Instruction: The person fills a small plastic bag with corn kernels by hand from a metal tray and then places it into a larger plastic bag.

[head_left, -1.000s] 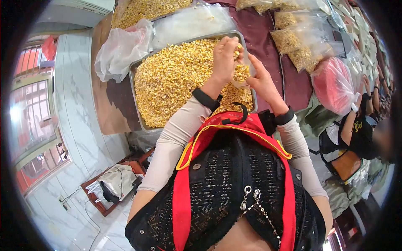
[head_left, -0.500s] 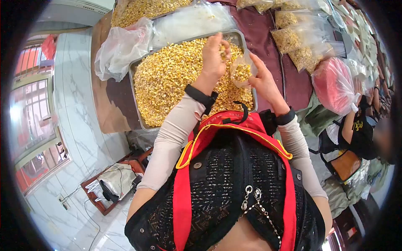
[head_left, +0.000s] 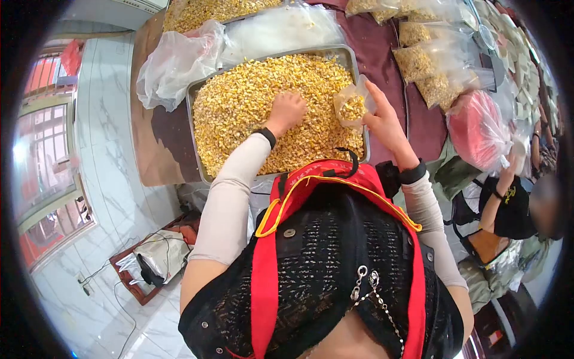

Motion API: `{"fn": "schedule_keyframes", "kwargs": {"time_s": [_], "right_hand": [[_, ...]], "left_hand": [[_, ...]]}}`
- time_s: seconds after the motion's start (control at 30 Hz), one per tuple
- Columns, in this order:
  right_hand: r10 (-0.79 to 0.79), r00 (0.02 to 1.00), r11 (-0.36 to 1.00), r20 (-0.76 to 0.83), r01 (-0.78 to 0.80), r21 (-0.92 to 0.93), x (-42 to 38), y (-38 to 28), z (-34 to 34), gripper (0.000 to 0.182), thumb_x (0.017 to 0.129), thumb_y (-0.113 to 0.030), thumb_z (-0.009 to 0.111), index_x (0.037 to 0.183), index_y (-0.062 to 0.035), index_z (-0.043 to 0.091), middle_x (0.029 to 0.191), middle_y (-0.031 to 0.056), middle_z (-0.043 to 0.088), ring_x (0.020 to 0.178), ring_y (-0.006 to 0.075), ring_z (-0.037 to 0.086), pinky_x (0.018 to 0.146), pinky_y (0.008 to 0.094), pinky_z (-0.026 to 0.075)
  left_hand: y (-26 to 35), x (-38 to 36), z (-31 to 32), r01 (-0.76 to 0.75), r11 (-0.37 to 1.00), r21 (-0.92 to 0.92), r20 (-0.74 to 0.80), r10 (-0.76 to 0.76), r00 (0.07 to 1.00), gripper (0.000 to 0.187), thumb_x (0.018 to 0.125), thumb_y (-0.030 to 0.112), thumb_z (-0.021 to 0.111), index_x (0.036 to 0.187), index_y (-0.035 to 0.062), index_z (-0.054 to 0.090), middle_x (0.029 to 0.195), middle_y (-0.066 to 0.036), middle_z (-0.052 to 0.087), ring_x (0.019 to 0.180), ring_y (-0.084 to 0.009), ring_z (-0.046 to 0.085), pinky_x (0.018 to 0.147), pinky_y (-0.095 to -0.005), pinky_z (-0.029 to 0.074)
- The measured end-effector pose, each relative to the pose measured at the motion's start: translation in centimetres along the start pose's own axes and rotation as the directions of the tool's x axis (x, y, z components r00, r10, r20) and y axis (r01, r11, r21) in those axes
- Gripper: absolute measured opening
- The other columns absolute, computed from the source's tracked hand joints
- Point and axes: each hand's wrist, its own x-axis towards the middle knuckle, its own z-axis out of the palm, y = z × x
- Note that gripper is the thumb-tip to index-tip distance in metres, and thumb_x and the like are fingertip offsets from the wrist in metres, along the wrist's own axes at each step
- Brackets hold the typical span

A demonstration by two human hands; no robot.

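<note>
A metal tray [head_left: 350, 55] holds a wide heap of yellow and whitish corn kernels [head_left: 239, 96]. My left hand [head_left: 288, 112] rests down in the heap, its fingers curled into the kernels and the fingertips hidden. Over the tray's right side, my right hand [head_left: 385, 119] grips a small clear plastic bag [head_left: 351, 106] between thumb and fingers. Kernels fill part of this bag, and its mouth faces up toward the wrist side.
Behind lies another tray of kernels [head_left: 215, 13] beside crumpled plastic bags [head_left: 179, 60]. Filled bags [head_left: 433, 87] stand along the right of the maroon cloth [head_left: 382, 69]. A pink plastic bundle [head_left: 478, 122] and another person [head_left: 511, 206] are farther right.
My left hand has moved from beside the small bag, where it held kernels, down and left into the heap. My right hand still grips the bag in nearly the same place.
</note>
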Motion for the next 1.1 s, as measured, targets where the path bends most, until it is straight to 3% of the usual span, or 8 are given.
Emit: {"fn": "schedule_keyframes", "kwargs": {"time_s": [0.13,0.3,0.4,0.47,0.6,0.77,0.9,1.1], "right_hand": [[0.003,1.0,1.0,0.003,-0.002,-0.025,0.0,0.1,0.0,0.067,0.065,0.004,0.047,0.13,0.0037,0.032,0.135,0.0197,0.033,0.127,0.0273,0.032,0.102,0.0293,0.027],[0.031,0.999,0.998,0.013,-0.03,-0.052,0.2,-0.2,0.0,0.066,0.065,0.004,0.047,0.13,0.0039,0.033,0.135,0.0198,0.033,0.127,0.0272,0.032,0.102,0.0291,0.027],[0.026,1.0,0.999,0.001,-0.026,0.03,0.1,0.0,0.2,0.065,0.066,0.005,0.047,0.13,0.004,0.033,0.135,0.0192,0.033,0.127,0.0271,0.031,0.102,0.0292,0.027],[-0.006,1.0,0.999,-0.002,0.006,0.04,0.1,0.0,0.4,0.064,0.066,0.005,0.046,0.129,0.004,0.034,0.135,0.0196,0.033,0.128,0.0273,0.031,0.102,0.0293,0.028],[-0.02,1.0,0.999,-0.016,0.02,0.031,0.2,0.4,0.6,0.064,0.066,0.005,0.047,0.129,0.0046,0.034,0.135,0.0206,0.033,0.128,0.0277,0.03,0.102,0.0298,0.027],[-0.01,1.0,0.996,0.007,0.01,-0.093,0.0,0.7,0.4,0.07,0.067,0.008,0.046,0.134,-0.0028,0.03,0.137,0.0114,0.032,0.095,0.0152,0.052,0.07,0.0242,0.047],[-0.025,1.0,0.995,-0.016,0.023,-0.094,-0.1,0.9,0.7,0.071,0.066,0.008,0.046,0.134,-0.0023,0.03,0.136,0.0128,0.032,0.104,0.0179,0.049,0.077,0.0255,0.045],[-0.048,0.998,0.996,-0.038,0.045,-0.076,-0.4,0.0,0.6,0.068,0.064,0.002,0.05,0.129,0.0043,0.032,0.134,0.0217,0.034,0.126,0.0297,0.032,0.102,0.0321,0.029]], "left_hand": [[0.8,-0.8,-1.4,-0.23,0.973,-0.004,0.03,0.23,0.973,0.01,0.073,0.022,0.057,0.077,0.0142,0.053,0.073,-0.004,0.053,0.076,-0.0201,0.053,0.059,-0.0338,0.041],[-0.7,0.7,-2.1,0.229,0.941,-0.25,0.041,-0.226,0.973,0.012,0.08,0.022,0.054,0.076,0.0108,0.053,0.071,-0.008,0.056,0.065,-0.0225,0.056,0.057,-0.0349,0.044],[-0.6,2.4,-4.1,0.578,0.576,-0.577,0.147,-0.623,0.768,0.015,0.085,0.024,0.05,0.083,0.0093,0.052,0.069,-0.008,0.057,0.061,-0.0206,0.054,0.051,-0.0306,0.044],[-0.5,2.7,-5.1,0.383,-0.496,-0.78,0.624,-0.666,0.409,0.016,0.085,0.025,0.048,0.087,0.0099,0.052,0.065,-0.005,0.054,0.06,-0.019,0.053,0.046,-0.0273,0.041],[-0.7,2.2,-6.1,-0.157,-0.946,-0.283,0.75,-0.32,0.579,0.017,0.086,0.022,0.043,0.09,0.0072,0.051,0.076,-0.01,0.054,0.066,-0.0194,0.051,0.047,-0.0267,0.041],[2.4,5.8,-10.6,-0.159,-0.967,-0.199,0.672,-0.252,0.696,0.024,0.089,0.027,0.043,0.088,0.0058,0.055,0.079,-0.01,0.054,0.066,-0.018,0.049,0.049,-0.0255,0.041],[4.8,8.8,-11.7,-0.029,-0.989,-0.146,0.467,-0.095,0.879,0.022,0.089,0.029,0.046,0.087,0.0087,0.056,0.079,-0.007,0.052,0.069,-0.0157,0.049,0.053,-0.0259,0.04],[10.0,12.1,-13.0,0.001,-0.848,-0.531,0.522,-0.326,0.788,0.023,0.089,0.031,0.047,0.079,0.01,0.05,0.065,-0.003,0.049,0.059,-0.0144,0.048,0.055,-0.0273,0.041]]}}
